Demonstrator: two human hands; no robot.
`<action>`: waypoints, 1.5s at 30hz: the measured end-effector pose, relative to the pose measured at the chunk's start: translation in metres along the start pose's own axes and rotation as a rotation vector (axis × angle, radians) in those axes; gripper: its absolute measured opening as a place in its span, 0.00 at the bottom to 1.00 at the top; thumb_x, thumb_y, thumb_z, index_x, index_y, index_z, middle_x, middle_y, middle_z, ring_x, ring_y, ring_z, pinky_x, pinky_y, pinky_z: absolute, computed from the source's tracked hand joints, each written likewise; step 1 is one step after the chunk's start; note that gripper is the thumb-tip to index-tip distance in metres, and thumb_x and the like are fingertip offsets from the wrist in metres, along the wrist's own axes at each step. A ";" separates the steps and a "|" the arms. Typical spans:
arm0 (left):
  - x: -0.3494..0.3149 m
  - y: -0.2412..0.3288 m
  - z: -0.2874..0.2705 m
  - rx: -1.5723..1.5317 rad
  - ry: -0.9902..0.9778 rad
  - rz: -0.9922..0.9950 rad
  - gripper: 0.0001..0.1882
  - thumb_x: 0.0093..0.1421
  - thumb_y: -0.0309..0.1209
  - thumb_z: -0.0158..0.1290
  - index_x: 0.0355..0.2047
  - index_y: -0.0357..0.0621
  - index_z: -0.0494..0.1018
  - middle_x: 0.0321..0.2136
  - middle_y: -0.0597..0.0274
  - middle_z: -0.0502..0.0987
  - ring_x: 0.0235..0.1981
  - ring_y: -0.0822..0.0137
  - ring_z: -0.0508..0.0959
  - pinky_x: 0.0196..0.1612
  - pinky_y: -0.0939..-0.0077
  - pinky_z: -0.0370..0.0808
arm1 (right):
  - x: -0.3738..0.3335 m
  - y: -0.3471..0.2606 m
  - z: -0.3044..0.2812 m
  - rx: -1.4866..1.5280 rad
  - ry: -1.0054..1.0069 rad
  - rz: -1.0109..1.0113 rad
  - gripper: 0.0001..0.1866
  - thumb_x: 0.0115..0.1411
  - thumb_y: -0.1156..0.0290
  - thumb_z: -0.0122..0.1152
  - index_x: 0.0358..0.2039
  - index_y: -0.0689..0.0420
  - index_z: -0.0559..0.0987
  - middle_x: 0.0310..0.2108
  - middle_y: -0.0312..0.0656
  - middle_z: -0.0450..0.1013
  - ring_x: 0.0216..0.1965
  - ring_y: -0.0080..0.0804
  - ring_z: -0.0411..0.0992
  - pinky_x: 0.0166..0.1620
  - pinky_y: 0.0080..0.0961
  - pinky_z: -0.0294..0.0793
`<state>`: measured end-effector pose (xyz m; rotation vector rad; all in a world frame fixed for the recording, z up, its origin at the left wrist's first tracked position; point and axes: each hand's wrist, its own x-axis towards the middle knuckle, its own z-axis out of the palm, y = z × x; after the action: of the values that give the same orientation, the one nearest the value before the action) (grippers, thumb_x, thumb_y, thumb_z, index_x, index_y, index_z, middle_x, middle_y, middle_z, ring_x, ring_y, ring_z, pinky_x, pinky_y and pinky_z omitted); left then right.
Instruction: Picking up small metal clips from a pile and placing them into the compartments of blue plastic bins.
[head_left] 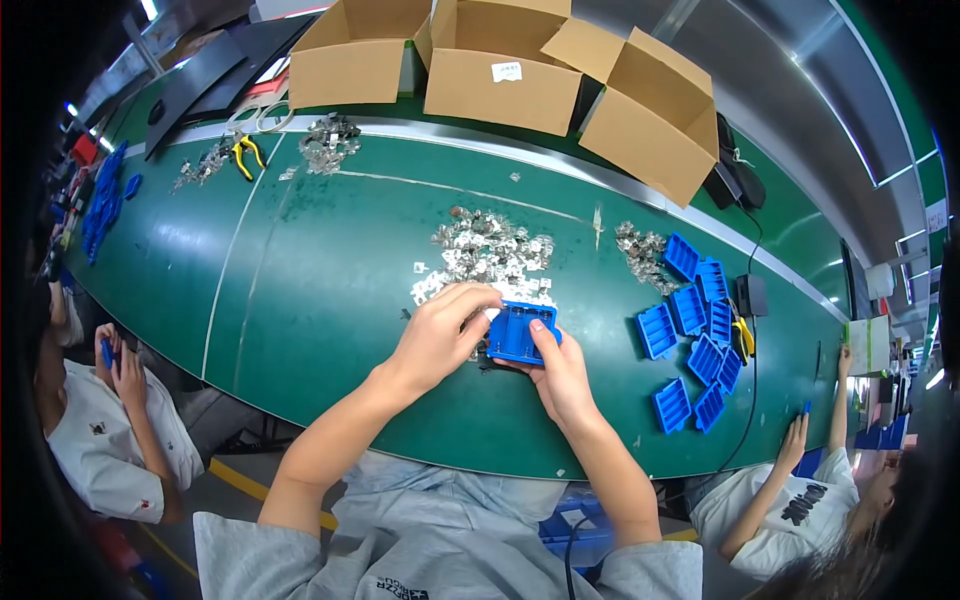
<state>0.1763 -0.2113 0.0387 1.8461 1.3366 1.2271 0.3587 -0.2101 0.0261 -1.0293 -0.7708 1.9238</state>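
Under clamping thumb of right hand [562, 372]: blue tray [515, 336] | left hand [438, 330] at corner, grip unclear

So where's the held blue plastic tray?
The tray is just right of the head view's centre, between left hand and right hand, below heaped silvery metal parts.

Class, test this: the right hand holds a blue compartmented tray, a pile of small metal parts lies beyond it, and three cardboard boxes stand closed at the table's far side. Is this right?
No: the head view shows the three cardboard boxes open, not closed. The rest stands: the right hand holds the blue compartmented tray, with the pile of small metal parts beyond it.
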 end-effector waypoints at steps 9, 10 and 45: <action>0.001 -0.004 0.000 0.014 -0.013 0.007 0.10 0.54 0.19 0.53 0.37 0.38 0.75 0.37 0.54 0.78 0.40 0.55 0.78 0.41 0.66 0.75 | -0.004 -0.001 0.003 -0.043 -0.025 -0.011 0.19 0.68 0.63 0.47 0.51 0.65 0.68 0.43 0.44 0.73 0.40 0.30 0.75 0.44 0.33 0.80; 0.001 -0.006 0.000 0.014 -0.013 0.007 0.10 0.54 0.19 0.53 0.37 0.38 0.75 0.37 0.54 0.78 0.40 0.55 0.78 0.41 0.66 0.75 | -0.005 -0.002 0.004 -0.043 -0.025 -0.011 0.19 0.68 0.63 0.47 0.51 0.65 0.68 0.43 0.44 0.73 0.40 0.30 0.75 0.44 0.33 0.80; -0.008 0.003 0.000 -0.936 -0.238 -0.158 0.12 0.64 0.30 0.51 0.46 0.40 0.72 0.47 0.58 0.73 0.52 0.65 0.71 0.57 0.69 0.67 | -0.024 0.022 0.007 -0.757 -0.018 -0.867 0.20 0.60 0.74 0.61 0.50 0.66 0.69 0.49 0.54 0.71 0.50 0.43 0.71 0.53 0.33 0.69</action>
<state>0.1769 -0.2199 0.0377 1.1338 0.5800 1.2011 0.3529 -0.2425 0.0205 -0.8555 -1.6887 0.8902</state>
